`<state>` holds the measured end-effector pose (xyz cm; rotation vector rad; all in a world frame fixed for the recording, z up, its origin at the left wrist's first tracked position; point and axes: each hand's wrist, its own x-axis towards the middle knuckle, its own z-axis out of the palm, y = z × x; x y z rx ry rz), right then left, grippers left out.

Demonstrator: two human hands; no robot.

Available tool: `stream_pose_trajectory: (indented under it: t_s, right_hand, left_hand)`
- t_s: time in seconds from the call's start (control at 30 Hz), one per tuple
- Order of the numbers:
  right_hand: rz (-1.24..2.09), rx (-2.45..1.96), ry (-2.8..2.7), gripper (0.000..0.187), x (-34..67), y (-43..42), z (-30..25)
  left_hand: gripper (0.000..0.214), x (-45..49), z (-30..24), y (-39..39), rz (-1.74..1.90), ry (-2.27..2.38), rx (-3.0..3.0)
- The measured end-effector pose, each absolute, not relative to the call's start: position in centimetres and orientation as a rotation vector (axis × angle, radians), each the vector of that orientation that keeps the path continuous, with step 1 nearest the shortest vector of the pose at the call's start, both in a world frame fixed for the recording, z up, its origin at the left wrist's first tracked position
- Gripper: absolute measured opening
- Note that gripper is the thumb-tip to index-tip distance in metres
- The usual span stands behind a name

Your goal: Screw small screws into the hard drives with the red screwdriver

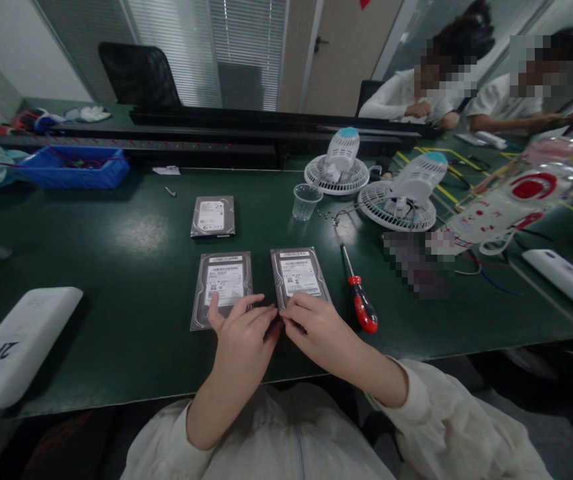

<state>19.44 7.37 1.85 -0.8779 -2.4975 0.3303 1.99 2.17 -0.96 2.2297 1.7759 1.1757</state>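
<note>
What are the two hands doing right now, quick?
Left hand: open, fingers lying flat on the near edge of the left hard drive.
Right hand: fingers curled at the near edge of the right hard drive; whether it grips cannot be told.

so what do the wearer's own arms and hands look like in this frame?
Two bare hands, no gloves, rings or watch visible: left hand, right hand. Both arms wear loose cream-white fabric sleeves pushed up so the forearms are bare; the right sleeve bunches in soft folds. The matching cream garment shows at the frame's bottom edge. No cables or markings.
</note>
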Motion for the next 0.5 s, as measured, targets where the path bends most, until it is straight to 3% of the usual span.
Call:
stream_pose_trajectory:
  t_s: [0.5]
  right_hand:
    - [0.342, -0.861, -2.613, 0.018, 19.67, 7.65, 2.31]
  left_hand:
    - [0.021, 1.96, -1.06, 2.14, 1.166, 1.781, 2.226]
